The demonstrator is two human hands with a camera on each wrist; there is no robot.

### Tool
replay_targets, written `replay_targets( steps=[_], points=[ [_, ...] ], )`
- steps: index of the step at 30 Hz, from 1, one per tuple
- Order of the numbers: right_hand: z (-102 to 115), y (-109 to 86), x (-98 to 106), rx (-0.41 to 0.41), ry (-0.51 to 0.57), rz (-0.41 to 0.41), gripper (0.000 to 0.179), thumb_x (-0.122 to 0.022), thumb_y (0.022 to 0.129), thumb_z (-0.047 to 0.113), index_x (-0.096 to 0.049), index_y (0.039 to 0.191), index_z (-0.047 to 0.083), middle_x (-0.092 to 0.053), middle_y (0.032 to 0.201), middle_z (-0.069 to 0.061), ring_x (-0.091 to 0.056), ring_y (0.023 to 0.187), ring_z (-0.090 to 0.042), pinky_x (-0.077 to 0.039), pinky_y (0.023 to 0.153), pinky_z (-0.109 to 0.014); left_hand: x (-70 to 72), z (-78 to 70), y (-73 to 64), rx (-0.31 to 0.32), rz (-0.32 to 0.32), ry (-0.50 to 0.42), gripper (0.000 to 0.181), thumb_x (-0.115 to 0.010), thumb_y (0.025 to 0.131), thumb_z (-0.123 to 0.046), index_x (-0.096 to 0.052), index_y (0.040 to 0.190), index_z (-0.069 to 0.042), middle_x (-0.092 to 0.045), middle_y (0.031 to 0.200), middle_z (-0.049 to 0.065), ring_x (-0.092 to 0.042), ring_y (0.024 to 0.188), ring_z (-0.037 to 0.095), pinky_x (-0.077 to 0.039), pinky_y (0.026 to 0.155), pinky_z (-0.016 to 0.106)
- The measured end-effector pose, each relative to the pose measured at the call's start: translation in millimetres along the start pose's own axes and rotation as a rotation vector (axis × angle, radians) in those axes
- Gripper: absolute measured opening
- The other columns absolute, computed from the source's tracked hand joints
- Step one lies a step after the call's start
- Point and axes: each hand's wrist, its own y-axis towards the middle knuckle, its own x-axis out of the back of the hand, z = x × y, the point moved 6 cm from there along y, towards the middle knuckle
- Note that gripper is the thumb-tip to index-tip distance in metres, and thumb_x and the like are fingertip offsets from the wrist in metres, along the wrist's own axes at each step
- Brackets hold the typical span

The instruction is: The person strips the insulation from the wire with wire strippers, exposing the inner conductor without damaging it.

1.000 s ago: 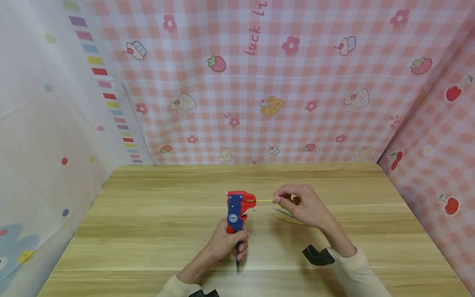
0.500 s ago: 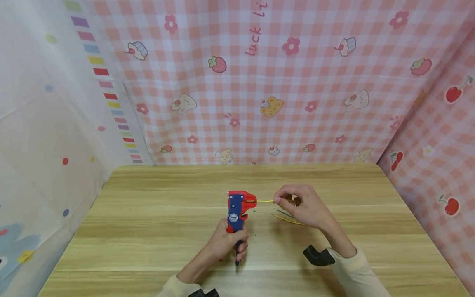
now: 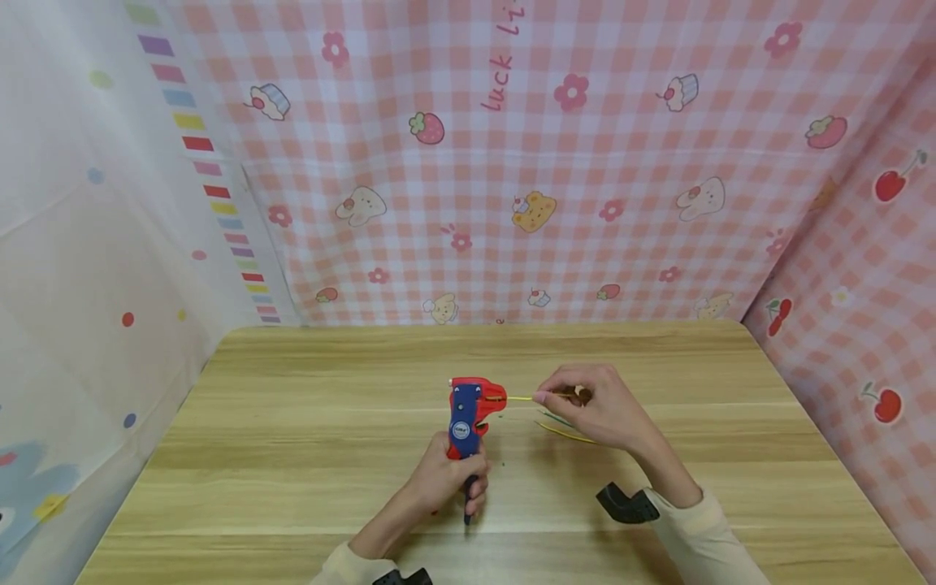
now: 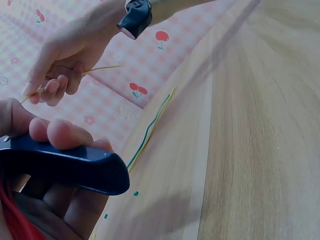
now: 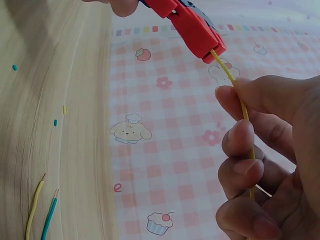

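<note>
My left hand (image 3: 453,475) grips the handles of a wire stripper (image 3: 465,418) with a blue body and red jaws, held upright above the table. Between thumb and fingertips, my right hand (image 3: 595,406) pinches a yellow wire (image 3: 520,398). In the right wrist view the wire's near end enters the stripper's red nose (image 5: 202,40), and its other end runs down across the curled fingers. How deep the wire sits inside the nose is hidden. In the left wrist view the blue handle (image 4: 65,167) lies under the left fingers.
A second yellow wire (image 5: 34,207) and a green wire (image 5: 49,217) lie on the wooden table (image 3: 292,455), with bare copper showing at their ends. Tiny green and yellow insulation bits (image 5: 55,122) are scattered nearby. Patterned cloth (image 3: 468,162) hangs behind the table.
The right hand has shifted slightly left toward the stripper, so a shorter stretch of yellow wire shows between them. The left hand stays almost in place.
</note>
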Motion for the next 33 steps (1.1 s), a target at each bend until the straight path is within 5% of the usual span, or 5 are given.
replay_targets(
  steps=[33],
  points=[
    [-2.7,-0.7,1.5,0.060,-0.062,0.026,0.012,-0.081,0.085,0.019,-0.077,0.082,0.030,-0.062,0.075,0.018,-0.044,0.058,-0.008,-0.037,0.049,-0.022,0.4,5.0,2.3,0.040,0.004,0.047,0.006,-0.058,0.094,-0.002,-0.053,0.091,0.000,-0.060,0.062,0.007,-0.061,0.049,0.020,-0.056,0.053,0.032]
  ],
)
